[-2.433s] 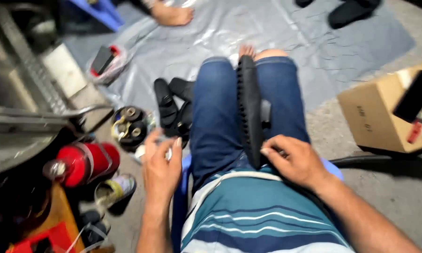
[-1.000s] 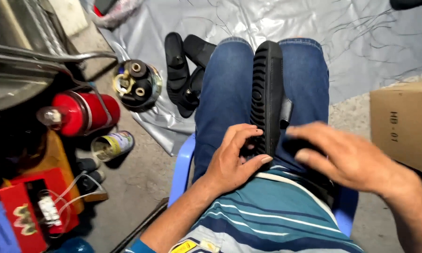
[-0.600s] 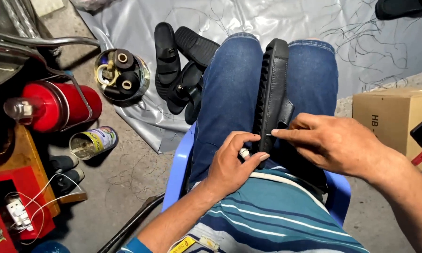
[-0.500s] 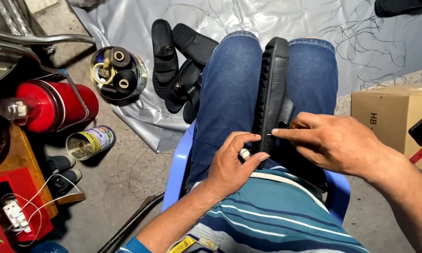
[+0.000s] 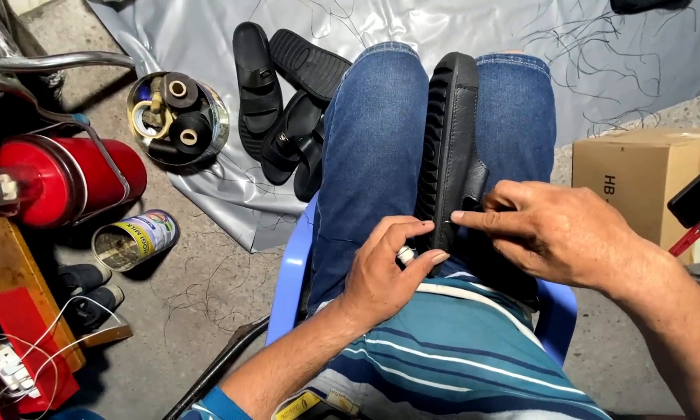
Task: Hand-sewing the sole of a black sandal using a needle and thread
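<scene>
A black sandal stands on its edge between my knees, sole to the left, strap side to the right. My left hand pinches its near end, with a small white object tucked between thumb and fingers. My right hand rests against the strap side, forefinger stretched left along the sole's rim. I sit on a blue plastic chair in blue jeans and a striped shirt.
Several black sandals lie on a grey plastic sheet. A tin of thread spools, a red cylinder and an open can sit at left. A cardboard box stands at right.
My left hand came from the left side onto the sandal's near end. My right hand shifted up to the strap side. The view tilted slightly; the sandal stayed between my knees.
</scene>
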